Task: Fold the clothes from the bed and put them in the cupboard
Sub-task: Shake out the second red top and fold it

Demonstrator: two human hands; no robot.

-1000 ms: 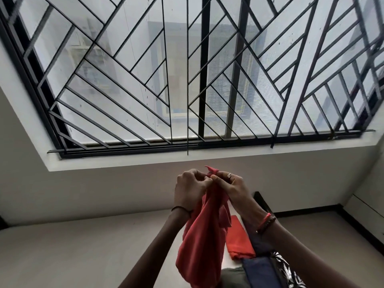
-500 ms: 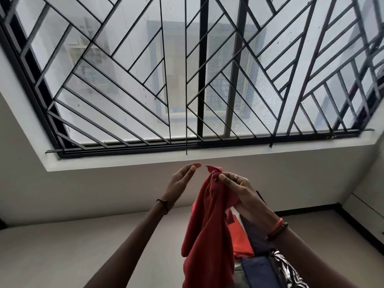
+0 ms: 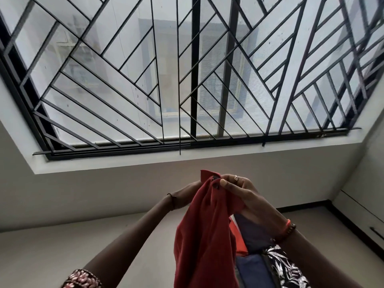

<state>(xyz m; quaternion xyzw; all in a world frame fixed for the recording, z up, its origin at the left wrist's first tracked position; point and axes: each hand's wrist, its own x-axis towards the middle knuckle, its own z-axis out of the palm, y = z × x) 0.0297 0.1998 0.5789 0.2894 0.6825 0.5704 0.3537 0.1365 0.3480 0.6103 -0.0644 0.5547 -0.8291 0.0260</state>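
Room: pale wall [image 3: 104, 194] under a wide window [image 3: 128, 65] fitted with a black grille [image 3: 230, 59] of slanted bars; a white sill [image 3: 207, 157] runs along its lower edge.
Bed: a plain pale surface [image 3: 62, 246] spreading out below the wall, and the person stands over it with both arms raised.
Red garment [image 3: 203, 235]: held up in the air in front of the wall between the 2 hands, well above the bed. Its top corner pokes up above the fingers, and the rest hangs down in loose folds past the bottom edge of the view.
Right hand [image 3: 243, 194]: thumb and fingers are curled in and pinch the garment's top edge, just beside a small dark button [image 3: 216, 186]. 1 ring [image 3: 236, 178] shows on a finger.
Left hand [image 3: 186, 194]: reaches in against the cloth from the left at about the same height. Its fingers are hidden behind the red fabric, so I cannot tell whether they grip it.
Wrists: a thin black band [image 3: 172, 201] on the left, orange and brown bracelets [image 3: 287, 229] on the right.
Sleeve [image 3: 83, 279]: a patterned cuff at the bottom left.
Other clothes: lying on the bed below the right forearm are an orange piece [image 3: 239, 242], a dark navy piece [image 3: 253, 231], a blue piece [image 3: 251, 271] and a black-and-white patterned piece [image 3: 284, 269], touching one another.
Far right: a white panel with 1 dark handle [image 3: 377, 233].
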